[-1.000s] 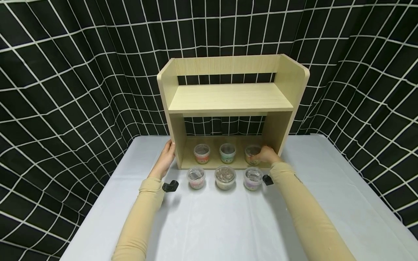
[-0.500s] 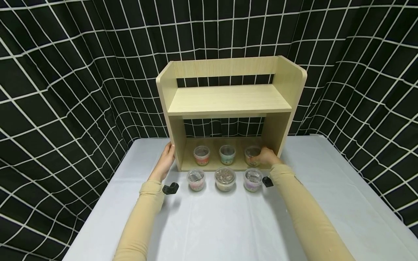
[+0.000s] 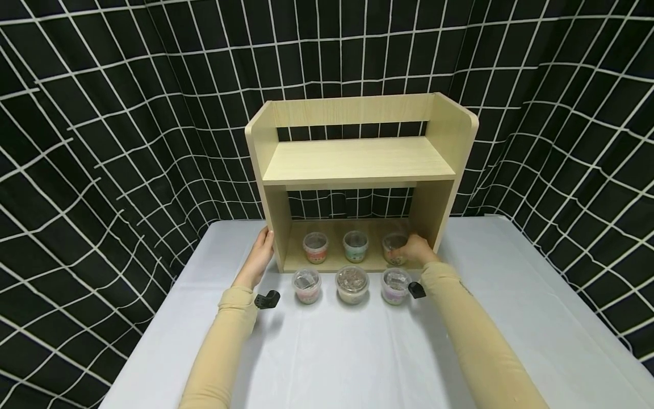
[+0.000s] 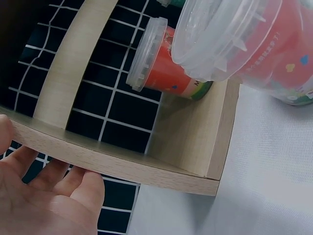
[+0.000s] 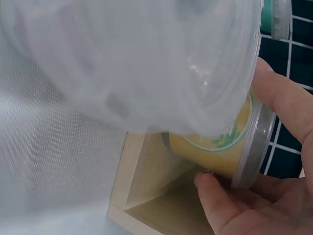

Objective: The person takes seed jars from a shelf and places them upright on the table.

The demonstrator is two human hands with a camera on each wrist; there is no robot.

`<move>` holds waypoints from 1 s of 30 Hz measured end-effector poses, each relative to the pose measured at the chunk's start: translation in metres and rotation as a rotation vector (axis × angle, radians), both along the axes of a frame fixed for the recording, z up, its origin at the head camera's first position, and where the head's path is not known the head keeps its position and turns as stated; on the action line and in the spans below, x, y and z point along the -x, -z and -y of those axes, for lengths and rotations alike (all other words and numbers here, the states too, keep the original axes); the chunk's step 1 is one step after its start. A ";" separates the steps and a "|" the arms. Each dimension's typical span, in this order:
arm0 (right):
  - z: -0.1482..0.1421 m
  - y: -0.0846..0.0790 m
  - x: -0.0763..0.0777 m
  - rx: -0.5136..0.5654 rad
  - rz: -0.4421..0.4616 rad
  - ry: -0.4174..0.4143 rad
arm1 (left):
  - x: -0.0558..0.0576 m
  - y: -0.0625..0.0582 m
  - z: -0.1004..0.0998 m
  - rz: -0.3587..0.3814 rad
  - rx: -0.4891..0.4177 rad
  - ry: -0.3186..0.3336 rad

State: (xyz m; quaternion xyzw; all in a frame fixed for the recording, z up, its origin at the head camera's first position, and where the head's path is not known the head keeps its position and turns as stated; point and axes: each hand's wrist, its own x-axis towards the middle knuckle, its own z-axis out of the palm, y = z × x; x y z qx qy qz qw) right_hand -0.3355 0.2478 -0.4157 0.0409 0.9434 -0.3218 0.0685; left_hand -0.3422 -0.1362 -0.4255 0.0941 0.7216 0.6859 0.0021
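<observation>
Grasping a yellow tub (image 3: pixel 392 244) with the right grip (image 3: pixel 419 250), clasping a wooden shelf unit (image 3: pixel 357 159) with the left grip (image 3: pixel 257 258).
With thumb and fingers curved about the yellow tub, lidded and upright at the right end of the lower shelf (image 3: pixel 375 241), near the right side panel (image 3: pixel 434 210); cannot tell whether resting on the board or slightly raised. At left, pinching the left side panel (image 4: pixel 117 164), thumb over its front edge, fingertips hidden behind the outer face. In line along the lower shelf with a red tub (image 3: pixel 315 250) and a green tub (image 3: pixel 355 249). Before the shelf unit, on the white-covered counter (image 3: pixel 317 352), lined up in a row: pink tub (image 3: pixel 307 292), whitish tub (image 3: pixel 352 294), purple tub (image 3: pixel 394 292).
</observation>
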 end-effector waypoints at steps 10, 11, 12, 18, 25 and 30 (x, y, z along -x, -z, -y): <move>-0.001 0.001 -0.001 0.018 -0.070 0.040 | -0.002 0.001 -0.001 0.004 0.010 -0.008; -0.002 0.001 -0.002 0.024 -0.079 0.045 | -0.002 0.001 -0.001 0.006 0.013 -0.010; -0.002 0.001 -0.002 0.032 -0.084 0.053 | -0.002 0.001 0.000 0.007 0.015 -0.010; -0.004 -0.001 -0.005 0.099 -0.101 0.083 | -0.003 -0.002 0.000 0.008 -0.001 -0.001; -0.005 -0.007 -0.016 0.216 -0.175 0.078 | -0.016 -0.016 -0.003 0.013 -0.040 0.025; -0.009 -0.015 -0.024 0.281 -0.193 0.074 | -0.010 -0.009 -0.002 0.010 -0.016 0.013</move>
